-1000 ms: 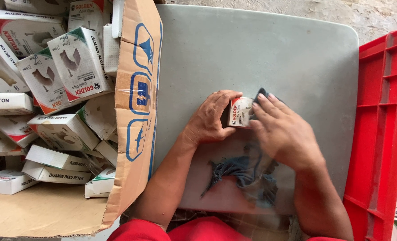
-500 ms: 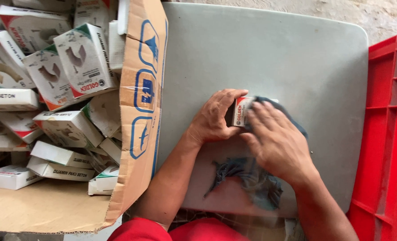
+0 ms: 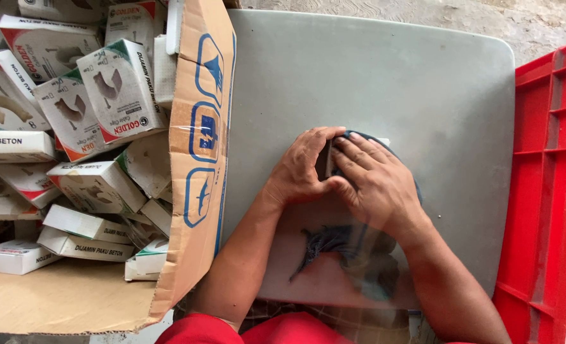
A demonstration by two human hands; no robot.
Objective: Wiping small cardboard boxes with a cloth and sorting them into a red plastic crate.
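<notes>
Wiping underway, not finished: one small box (image 3: 328, 159) sits mid-table (image 3: 372, 70), nearly hidden under both hands, while many like boxes (image 3: 114, 89) lie heaped in the carton (image 3: 200, 159) at 9 o'clock; the red crate (image 3: 547, 191) at 3 o'clock shows only a few boxes at its 5 o'clock corner. Left hand (image 3: 302, 169) is curled around the box's 9 o'clock side, gripping it. Right hand (image 3: 372, 185) lies flat, fingers spread toward 10 o'clock, pressing a dark rag (image 3: 346, 245) onto the box top, the rag's tail trailing toward 6 o'clock under the wrist.
</notes>
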